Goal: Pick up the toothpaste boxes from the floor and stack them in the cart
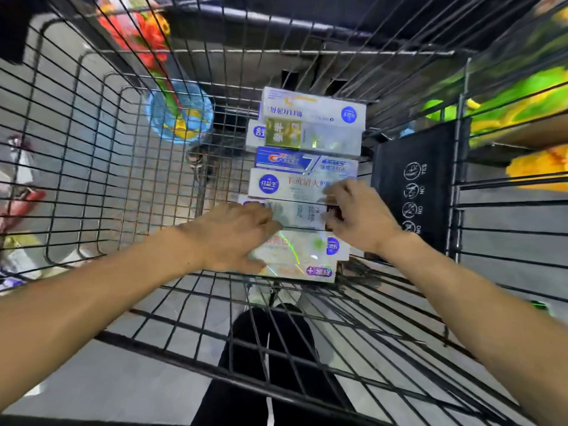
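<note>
So the toothpaste boxes [307, 167] are lined up in a row inside the cart [129, 167], running from the near end to the far end, long sides touching. The one we're working on is the pale box [299, 214] second from the near end, wedged between a shiny holographic box [299, 256] on the near side and a white box with red lettering [295, 186] on the far side.

Our left hand [236, 235] has its fingers curled over the left end of that box, and our right hand [359, 215] is pinching the right end with bent fingers, so we've got it by both short ends.

Handling-wise, we'd guess these are light, stiff cardboard sleeves. They look glossy, so probably a bit slippery, and the thin walls could dent if we squeeze the middle. Gripping the ends seems like the safer bet, since that's where the card is folded and strongest.

Outside the wire we can see a blue vase with flowers [181, 112] to the far left and a black panel with icons [415, 192] on the right.
</note>
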Tool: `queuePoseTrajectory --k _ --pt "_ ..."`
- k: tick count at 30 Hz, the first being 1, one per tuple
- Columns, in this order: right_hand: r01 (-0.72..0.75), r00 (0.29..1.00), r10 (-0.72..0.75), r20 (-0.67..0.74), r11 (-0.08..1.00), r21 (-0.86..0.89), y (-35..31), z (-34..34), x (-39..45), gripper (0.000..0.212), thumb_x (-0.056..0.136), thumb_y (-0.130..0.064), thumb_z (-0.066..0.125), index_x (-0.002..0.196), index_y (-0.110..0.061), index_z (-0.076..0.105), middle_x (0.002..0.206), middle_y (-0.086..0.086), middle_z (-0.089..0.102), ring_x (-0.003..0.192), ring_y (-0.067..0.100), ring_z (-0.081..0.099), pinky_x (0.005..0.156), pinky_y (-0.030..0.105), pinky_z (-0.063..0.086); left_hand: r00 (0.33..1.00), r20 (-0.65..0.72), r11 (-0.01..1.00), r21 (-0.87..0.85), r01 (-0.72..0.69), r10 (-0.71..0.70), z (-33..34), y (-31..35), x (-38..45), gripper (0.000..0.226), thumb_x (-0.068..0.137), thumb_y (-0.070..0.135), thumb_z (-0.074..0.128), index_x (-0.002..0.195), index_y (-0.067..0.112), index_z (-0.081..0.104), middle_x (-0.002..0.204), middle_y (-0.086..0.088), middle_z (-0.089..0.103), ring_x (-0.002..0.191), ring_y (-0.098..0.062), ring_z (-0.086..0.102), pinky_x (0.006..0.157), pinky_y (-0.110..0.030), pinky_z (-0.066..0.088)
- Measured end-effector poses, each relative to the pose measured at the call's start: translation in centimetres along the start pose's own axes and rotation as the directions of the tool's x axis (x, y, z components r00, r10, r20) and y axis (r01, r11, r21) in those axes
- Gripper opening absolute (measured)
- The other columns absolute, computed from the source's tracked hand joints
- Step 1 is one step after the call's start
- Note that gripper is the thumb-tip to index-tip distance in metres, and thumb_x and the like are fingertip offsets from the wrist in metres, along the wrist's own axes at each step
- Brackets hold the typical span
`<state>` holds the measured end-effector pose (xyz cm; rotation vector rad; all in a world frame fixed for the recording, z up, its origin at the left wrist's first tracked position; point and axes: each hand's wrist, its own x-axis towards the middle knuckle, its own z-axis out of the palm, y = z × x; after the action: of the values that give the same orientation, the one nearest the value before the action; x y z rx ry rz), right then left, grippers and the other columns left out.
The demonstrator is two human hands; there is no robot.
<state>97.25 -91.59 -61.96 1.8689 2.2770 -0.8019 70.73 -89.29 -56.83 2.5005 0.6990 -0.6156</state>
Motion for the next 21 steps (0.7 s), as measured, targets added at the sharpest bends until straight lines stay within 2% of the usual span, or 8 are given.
queuePoseTrajectory --k 3,7,11,15,18,21 --pt "-0.034 0.997 0.033 -0.073 0.999 -0.014 1.1 -1.9 0.2 0.056 0.092 -0.047 0.046 0.131 -0.009 0.06 0.122 0.018 0.06 0.109 0.043 0.055 0.095 0.05 0.047 0.989 0.077 0.989 0.062 -0.135 0.13 1.1 2.4 2.4 0.07 0.092 0.053 0.055 0.147 0.012 0.038 0.136 -0.009 0.045 0.128 -0.029 0.043 0.095 -0.042 0.048" --pt "-0.041 0.99 0.042 -0.135 0.999 0.017 0.8 -3.9 0.0 0.063 0.09 -0.052 0.043 0.132 -0.007 0.058 0.127 0.018 0.058 0.114 0.042 0.053 0.096 0.052 0.046 0.968 0.149 0.956 0.183 -0.229 0.203 3.3 5.2 5.6 0.071 0.094 0.053 0.054 0.145 0.006 0.036 0.143 -0.015 0.039 0.134 -0.033 0.037 0.105 -0.045 0.043" --pt "-0.017 0.991 0.014 -0.135 1.0 -0.021 0.6 -4.8 0.0 0.061 0.091 -0.05 0.048 0.135 -0.009 0.057 0.13 0.017 0.055 0.114 0.041 0.052 0.097 0.051 0.044 0.97 0.175 0.948 0.241 -0.206 0.166 5.6 6.1 7.2 0.075 0.096 0.053 0.052 0.147 0.001 0.031 0.154 -0.023 0.029 0.144 -0.039 0.03 0.114 -0.048 0.036" --pt "-0.008 0.993 -0.001 -0.114 0.997 -0.08 0.6 -5.0 0.5 0.064 0.091 -0.052 0.046 0.141 -0.014 0.053 0.141 0.018 0.049 0.124 0.04 0.047 0.105 0.049 0.039 0.977 0.148 0.96 0.212 -0.181 0.151 6.6 6.2 7.2 0.08 0.098 0.055 0.05 0.152 0.001 0.026 0.162 -0.024 0.018 0.148 -0.039 0.026 0.114 -0.048 0.038" --pt "-0.001 0.991 -0.015 -0.135 0.993 -0.119 0.6 -4.9 0.6 0.059 0.096 -0.05 0.051 0.145 -0.018 0.049 0.145 0.014 0.046 0.128 0.036 0.044 0.107 0.047 0.035 0.985 0.091 0.956 0.242 -0.167 0.149 7.2 5.7 7.0 0.083 0.095 0.057 0.056 0.152 0.005 0.027 0.16 -0.023 0.023 0.144 -0.039 0.032 0.113 -0.047 0.038" --pt "0.005 0.992 -0.02 -0.127 0.993 -0.12 0.5 -4.7 0.6 0.059 0.097 -0.049 0.054 0.147 -0.02 0.046 0.148 0.013 0.044 0.13 0.035 0.042 0.108 0.046 0.033 0.984 0.08 0.94 0.291 -0.177 0.16 7.6 4.7 6.8 0.087 0.078 0.06 0.074 0.142 0.008 0.047 0.145 -0.024 0.047 0.129 -0.038 0.051 0.103 -0.046 0.048"
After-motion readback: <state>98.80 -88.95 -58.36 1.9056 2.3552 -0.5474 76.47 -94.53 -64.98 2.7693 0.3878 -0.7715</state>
